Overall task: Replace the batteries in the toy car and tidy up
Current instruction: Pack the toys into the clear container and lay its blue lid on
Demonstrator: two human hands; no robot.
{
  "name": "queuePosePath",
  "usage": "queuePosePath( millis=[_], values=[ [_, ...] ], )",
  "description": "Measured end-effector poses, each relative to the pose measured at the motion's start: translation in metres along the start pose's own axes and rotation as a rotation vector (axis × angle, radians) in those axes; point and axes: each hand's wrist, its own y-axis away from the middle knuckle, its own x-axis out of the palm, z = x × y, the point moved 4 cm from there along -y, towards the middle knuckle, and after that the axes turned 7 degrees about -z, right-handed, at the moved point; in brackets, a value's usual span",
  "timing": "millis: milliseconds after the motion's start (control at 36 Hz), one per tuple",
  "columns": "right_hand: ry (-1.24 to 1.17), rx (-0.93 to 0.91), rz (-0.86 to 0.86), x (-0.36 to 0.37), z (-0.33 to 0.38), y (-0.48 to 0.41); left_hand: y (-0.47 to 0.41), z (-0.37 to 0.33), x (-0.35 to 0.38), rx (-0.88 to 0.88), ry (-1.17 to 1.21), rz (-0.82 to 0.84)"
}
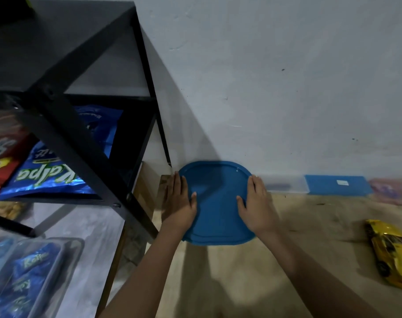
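A blue rounded-square container lid (217, 203) lies flat at the far left of the wooden table, close to the wall. My left hand (180, 203) presses on its left edge, fingers spread, thumb on the lid. On the right edge rests my right hand (257, 207), held the same way. Whatever is under the lid is hidden. The yellow toy car (391, 253) lies on the table at the far right, apart from both hands.
A black metal shelf (80, 125) stands at the left, holding blue and red snack bags (41, 171). Along the wall sit a clear box with a blue lid (335, 185) and a pinkish item (392, 191). The wooden table (275, 271) spreads below my arms.
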Motion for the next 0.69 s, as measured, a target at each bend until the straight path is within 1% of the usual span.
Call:
queuePosePath(
  millis=[139, 222, 417, 528, 611, 639, 667, 694],
  values=[
    [0.032, -0.001, 0.015, 0.006, -0.002, 0.019, 0.026, -0.002, 0.002, -0.087, 0.124, 0.001],
    [0.081, -0.012, -0.004, 0.008, -0.002, 0.022, 0.027, -0.001, 0.006, -0.08, 0.127, 0.002],
    [0.105, -0.027, -0.024, 0.009, -0.003, 0.024, 0.025, 0.001, 0.009, -0.082, 0.059, 0.01],
    [0.121, -0.04, -0.004, 0.013, -0.004, 0.029, 0.028, 0.0, 0.01, -0.07, 0.052, 0.008],
    [0.154, -0.022, -0.048, 0.012, -0.003, 0.027, 0.027, 0.001, 0.009, -0.108, 0.048, 0.024],
    [0.152, -0.022, -0.029, 0.011, -0.002, 0.023, 0.027, -0.001, 0.007, -0.12, 0.078, 0.009],
    [0.181, -0.034, -0.022, 0.016, -0.006, 0.023, 0.026, 0.001, 0.012, -0.091, 0.072, -0.025],
    [0.183, -0.055, -0.044, 0.019, -0.005, 0.023, 0.029, 0.001, 0.015, -0.037, 0.006, -0.078]
  ],
)
